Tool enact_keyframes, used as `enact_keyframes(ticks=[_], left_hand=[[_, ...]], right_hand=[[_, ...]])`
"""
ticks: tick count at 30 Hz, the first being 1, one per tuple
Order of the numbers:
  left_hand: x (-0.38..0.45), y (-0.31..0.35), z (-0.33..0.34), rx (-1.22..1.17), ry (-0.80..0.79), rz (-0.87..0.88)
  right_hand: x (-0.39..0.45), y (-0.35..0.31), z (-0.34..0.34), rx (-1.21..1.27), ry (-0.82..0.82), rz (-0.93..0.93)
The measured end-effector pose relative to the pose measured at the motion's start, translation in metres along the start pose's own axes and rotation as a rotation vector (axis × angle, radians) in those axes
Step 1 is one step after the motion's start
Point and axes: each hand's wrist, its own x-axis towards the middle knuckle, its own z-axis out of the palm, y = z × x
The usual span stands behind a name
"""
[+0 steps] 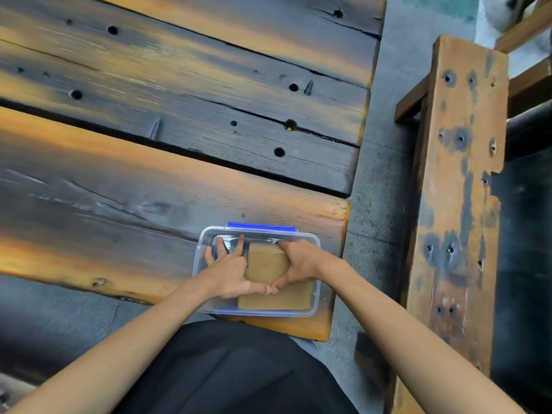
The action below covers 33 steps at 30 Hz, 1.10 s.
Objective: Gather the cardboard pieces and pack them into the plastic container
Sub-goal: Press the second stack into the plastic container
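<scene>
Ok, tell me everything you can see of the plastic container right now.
The plastic container is a clear rectangular tub with rounded corners and blue clips at its far and near rims. It sits open at the near right corner of the wooden table. Cardboard pieces lie inside, toward its right. Both hands reach in: left hand spread, right hand gripping the cardboard.

The plastic container (257, 270) sits at the near right corner of the wooden table (149, 162), open at the top. Inside, the cardboard pieces (268, 264) fill the right and near part; the left hand (228, 271) and right hand (298, 264) occupy most of the remaining opening. Only the far left interior is bare. The tabletop beyond and left is unobstructed. A wooden bench (457, 189) stands to the right, across a floor gap.
</scene>
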Motion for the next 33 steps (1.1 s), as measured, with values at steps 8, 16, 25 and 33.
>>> enact_keyframes(ticks=[8, 16, 25, 33], left_hand=[[-0.001, 0.008, -0.007, 0.03, 0.02, -0.011], [-0.004, 0.002, 0.0, 0.046, 0.031, 0.008], [0.001, -0.001, 0.003, -0.117, 0.176, 0.033], [0.005, -0.004, -0.004, -0.098, 0.154, 0.044]], right_hand=[[0.006, -0.007, -0.01, -0.13, -0.039, -0.013], [-0.003, 0.002, 0.002, -0.172, -0.001, -0.119], [0.0, 0.004, -0.002, -0.203, -0.036, -0.123], [-0.002, 0.002, 0.003, -0.201, -0.005, -0.118]])
